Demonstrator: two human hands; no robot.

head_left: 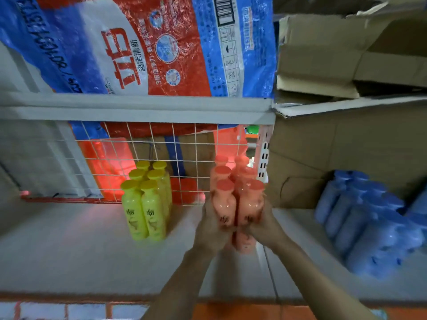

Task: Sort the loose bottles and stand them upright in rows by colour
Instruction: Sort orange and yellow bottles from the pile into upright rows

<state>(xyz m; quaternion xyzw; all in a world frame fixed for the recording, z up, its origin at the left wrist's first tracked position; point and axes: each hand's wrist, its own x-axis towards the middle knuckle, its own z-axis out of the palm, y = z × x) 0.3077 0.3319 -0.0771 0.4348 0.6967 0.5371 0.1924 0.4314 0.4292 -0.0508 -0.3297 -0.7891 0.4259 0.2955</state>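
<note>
At frame centre, the left hand (211, 224) and right hand (265, 224) clasp pink plastic bottles (238, 199) on the grey shelf (69, 245). Yellow plastic bottles (146, 199) stand finished; blue plastic bottles (367, 222), right, look unsorted.

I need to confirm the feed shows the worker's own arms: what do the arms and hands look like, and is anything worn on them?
Two bare forearms rise from the lower edge of the view. The left hand and right hand wear no gloves. No sleeves, watch or bands show on either arm. Motion blur softens the fingers, so rings cannot be ruled out.
</note>
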